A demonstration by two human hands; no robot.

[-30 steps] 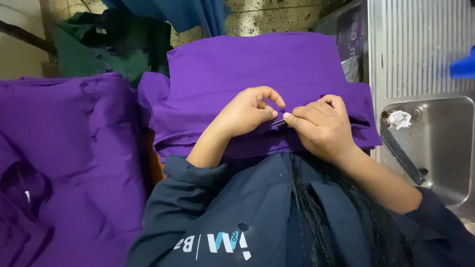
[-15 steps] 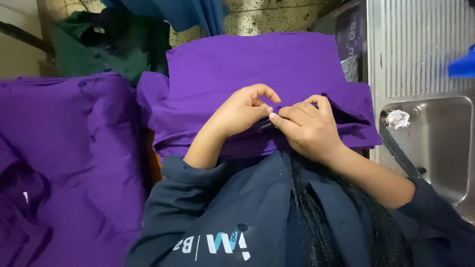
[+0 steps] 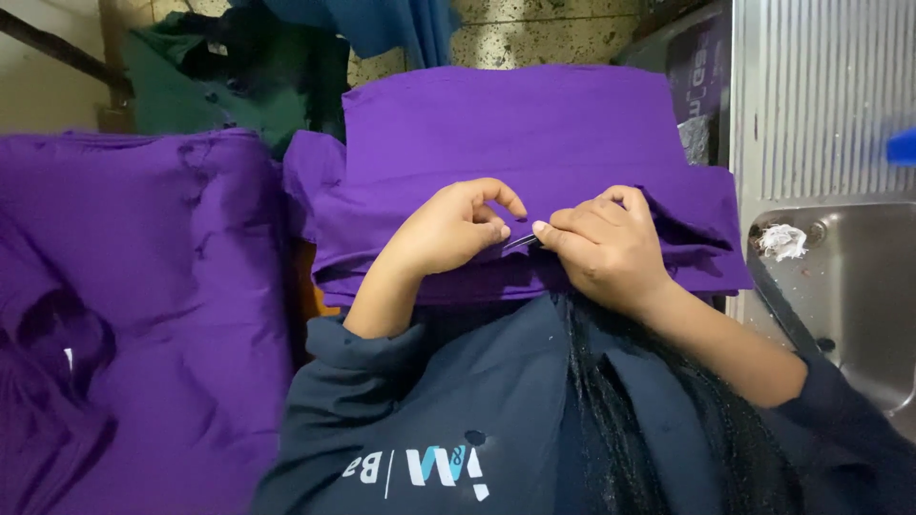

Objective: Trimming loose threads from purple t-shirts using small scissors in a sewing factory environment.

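Purple folded fabric was spread on a worktop beside a steel sink.

Its near edge was pinched by the left hand so it stayed taut, while a small dark tool, likely a thread snip, was gripped by the right hand.

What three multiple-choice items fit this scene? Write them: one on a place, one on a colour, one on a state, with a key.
1. Where is the steel sink? A left of the hands; B right of the hands; C behind the person.
2. What colour is the folded cloth under the hands? A purple; B yellow; C white.
3. How does the right hand stand? A flat and spread; B pinched on a thin dark tool; C hanging free.

Key: B, the sink lies at the right edge; A, the cloth is purple; B, the fingertips close on the tool beside the left hand.
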